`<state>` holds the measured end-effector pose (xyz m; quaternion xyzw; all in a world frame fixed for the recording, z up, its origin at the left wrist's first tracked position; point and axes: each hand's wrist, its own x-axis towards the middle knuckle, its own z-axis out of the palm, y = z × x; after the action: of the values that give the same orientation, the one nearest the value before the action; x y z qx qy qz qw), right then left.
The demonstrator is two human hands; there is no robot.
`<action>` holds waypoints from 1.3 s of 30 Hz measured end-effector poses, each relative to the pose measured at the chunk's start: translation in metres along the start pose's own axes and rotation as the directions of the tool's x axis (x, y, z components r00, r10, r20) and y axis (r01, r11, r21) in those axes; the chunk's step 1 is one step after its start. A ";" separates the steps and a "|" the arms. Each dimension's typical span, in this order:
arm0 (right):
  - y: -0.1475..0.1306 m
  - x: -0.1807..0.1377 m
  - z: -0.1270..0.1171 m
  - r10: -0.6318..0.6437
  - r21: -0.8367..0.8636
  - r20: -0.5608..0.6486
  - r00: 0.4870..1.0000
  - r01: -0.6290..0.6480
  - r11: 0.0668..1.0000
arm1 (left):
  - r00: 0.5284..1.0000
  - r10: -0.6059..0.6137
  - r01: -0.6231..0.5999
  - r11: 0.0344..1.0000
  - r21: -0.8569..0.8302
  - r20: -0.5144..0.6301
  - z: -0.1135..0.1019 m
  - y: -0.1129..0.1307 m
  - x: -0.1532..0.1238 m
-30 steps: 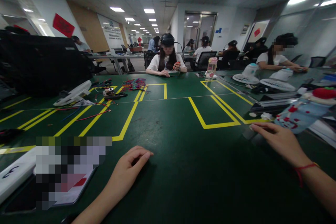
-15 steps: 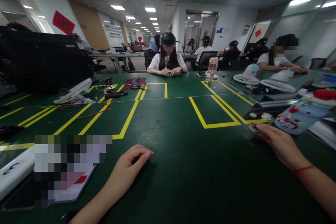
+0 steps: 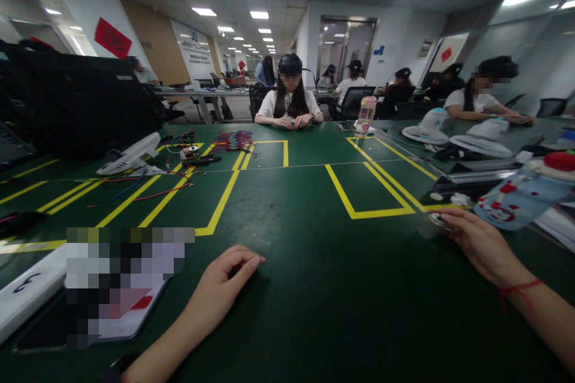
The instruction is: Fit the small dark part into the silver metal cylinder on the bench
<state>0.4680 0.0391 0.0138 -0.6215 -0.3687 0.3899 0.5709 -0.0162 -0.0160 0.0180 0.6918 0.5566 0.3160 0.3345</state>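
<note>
My left hand rests on its side on the green table, fingers loosely bent with a gap to the thumb and nothing in it. My right hand, a red string round its wrist, lies at the right. Its fingertips pinch a small clear object with a silvery ring that rests on the table. A blue bottle with red marks and a red cap lies just beyond that hand.
A blurred flat item and a white box lie near left. Yellow tape outlines, loose wires, small white fans, and black rails are further out. Other people sit across the table.
My right hand has pulled back a little, and its fingertips now pinch the small clear object, which shows beyond them. My left hand has stayed still. The view shifted slightly.
</note>
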 end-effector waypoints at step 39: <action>-0.010 -0.094 0.088 -0.472 -0.457 0.487 0.735 0.675 0.579 | 1.000 0.017 -0.017 1.000 0.004 -0.003 -0.001 0.003 0.000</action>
<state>0.3483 -0.0083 0.0256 -0.5439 -0.7415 0.1336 0.3695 -0.0158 -0.0159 0.0211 0.6966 0.5520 0.3187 0.3293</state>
